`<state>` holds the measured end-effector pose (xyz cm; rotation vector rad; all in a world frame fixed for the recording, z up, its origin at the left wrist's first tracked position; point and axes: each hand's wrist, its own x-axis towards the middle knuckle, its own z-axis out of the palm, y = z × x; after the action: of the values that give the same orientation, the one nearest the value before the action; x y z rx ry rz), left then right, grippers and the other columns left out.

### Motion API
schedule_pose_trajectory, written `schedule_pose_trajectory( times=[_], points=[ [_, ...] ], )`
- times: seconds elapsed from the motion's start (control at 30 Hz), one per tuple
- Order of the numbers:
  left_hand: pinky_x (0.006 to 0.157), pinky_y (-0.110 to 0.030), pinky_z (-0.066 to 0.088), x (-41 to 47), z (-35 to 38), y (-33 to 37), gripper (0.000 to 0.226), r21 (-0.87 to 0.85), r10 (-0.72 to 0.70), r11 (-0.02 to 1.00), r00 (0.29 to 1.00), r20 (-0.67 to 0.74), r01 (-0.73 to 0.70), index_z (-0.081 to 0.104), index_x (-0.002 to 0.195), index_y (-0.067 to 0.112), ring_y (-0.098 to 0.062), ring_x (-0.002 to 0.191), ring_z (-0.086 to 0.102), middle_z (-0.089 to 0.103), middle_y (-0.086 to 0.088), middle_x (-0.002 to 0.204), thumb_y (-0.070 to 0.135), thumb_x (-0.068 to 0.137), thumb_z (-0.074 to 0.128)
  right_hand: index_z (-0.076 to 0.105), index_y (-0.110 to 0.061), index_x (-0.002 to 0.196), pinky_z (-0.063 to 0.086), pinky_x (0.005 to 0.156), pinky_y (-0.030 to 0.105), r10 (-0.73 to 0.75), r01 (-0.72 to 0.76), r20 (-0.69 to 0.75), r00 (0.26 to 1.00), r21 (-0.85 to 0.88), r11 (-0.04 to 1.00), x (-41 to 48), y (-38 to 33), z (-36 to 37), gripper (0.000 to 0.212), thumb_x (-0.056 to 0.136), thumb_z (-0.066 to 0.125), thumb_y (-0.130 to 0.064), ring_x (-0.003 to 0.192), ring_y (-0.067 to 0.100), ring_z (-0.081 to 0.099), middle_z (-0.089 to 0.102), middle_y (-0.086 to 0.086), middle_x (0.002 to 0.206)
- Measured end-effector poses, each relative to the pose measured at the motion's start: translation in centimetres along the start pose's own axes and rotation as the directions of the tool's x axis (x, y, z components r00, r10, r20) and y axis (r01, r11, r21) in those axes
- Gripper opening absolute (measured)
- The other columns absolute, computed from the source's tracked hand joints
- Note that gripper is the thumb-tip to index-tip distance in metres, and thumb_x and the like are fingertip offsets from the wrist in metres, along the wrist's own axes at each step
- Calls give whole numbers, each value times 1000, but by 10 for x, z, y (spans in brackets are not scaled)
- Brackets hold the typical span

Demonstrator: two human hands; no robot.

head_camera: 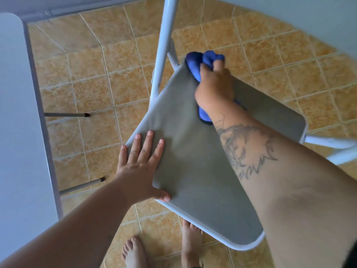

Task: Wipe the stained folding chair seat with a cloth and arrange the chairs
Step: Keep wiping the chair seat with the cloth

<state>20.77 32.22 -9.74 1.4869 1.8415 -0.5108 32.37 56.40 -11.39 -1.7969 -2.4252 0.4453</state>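
Note:
The grey seat (193,157) of a folding chair with a white metal frame (164,45) fills the middle of the view. My right hand (215,84) is closed on a bunched blue cloth (201,60) and presses it against the seat's far corner, close to the frame tube. More of the cloth shows under my wrist. My left hand (141,167) lies flat on the seat's near-left corner, fingers spread, thumb hooked over the front edge. No stain is visible on the uncovered part of the seat.
A white table (17,113) runs along the left edge, with two of its dark-tipped legs (67,114) sticking out over the tan tiled floor (87,84). My bare feet (191,244) stand just below the seat's front edge. A white wall rises at the right.

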Motion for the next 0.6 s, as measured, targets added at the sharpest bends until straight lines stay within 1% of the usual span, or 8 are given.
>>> schedule_pose_trajectory(
  times=[0.13,0.2,0.27,0.33,0.4,0.47,0.53,0.6],
  points=[
    [114,-53,-19,-1,-1,1,145,-23,1,1000,1000,1,-1,-44,131,41,-19,126,-52,-59,10,135,83,44,65,55,-12,99,46,68,44,-406,404,138,903,43,914,-62,-21,8,29,72,48,-5,95,38,49,45,15,118],
    [114,-53,-19,-2,-1,1,146,-25,2,1000,1000,-4,-2,-44,131,41,-19,126,-52,-59,10,134,83,44,65,61,-16,103,49,63,44,-537,538,203,819,56,841,-97,12,-1,36,71,44,-11,90,37,52,51,13,115],
    [114,-53,-19,-2,-1,0,146,-29,8,1000,1000,-16,-8,-44,131,41,-20,126,-51,-59,10,135,83,44,64,65,-24,114,52,66,43,-579,587,178,796,9,809,-100,55,-16,45,76,40,-17,91,39,55,57,13,116],
    [113,-53,-19,-1,0,0,145,-35,15,999,1000,-22,-15,-44,132,41,-21,127,-51,-58,10,135,83,44,64,61,-29,124,51,75,46,-435,448,124,892,-116,886,-70,85,-27,48,81,45,-15,98,41,54,54,14,121],
    [113,-52,-20,-1,0,-1,144,-35,16,999,1000,-26,-17,-44,131,41,-21,127,-51,-59,10,134,83,45,64,52,-31,132,46,88,48,-157,163,47,987,-188,969,-24,90,-27,53,82,52,-13,112,43,46,42,14,135],
    [112,-52,-21,0,1,-2,144,-31,12,999,999,-32,-13,-45,131,41,-21,127,-51,-59,10,134,83,46,64,52,-27,129,42,97,44,39,-36,20,999,-110,993,13,66,-23,50,81,53,-12,120,42,42,35,11,142],
    [113,-52,-20,-1,1,-2,144,-31,10,999,999,-33,-11,-45,131,41,-21,127,-50,-59,10,134,84,45,64,57,-27,123,41,98,39,48,-48,11,999,-34,998,26,29,-12,45,80,52,-16,120,40,42,35,9,143],
    [113,-52,-20,0,1,-2,145,-31,8,999,999,-40,-9,-44,131,41,-20,128,-50,-59,10,135,84,45,64,57,-29,122,41,96,38,-55,55,45,997,-4,998,8,-3,2,44,80,50,-19,118,37,44,36,8,141]
  ],
)
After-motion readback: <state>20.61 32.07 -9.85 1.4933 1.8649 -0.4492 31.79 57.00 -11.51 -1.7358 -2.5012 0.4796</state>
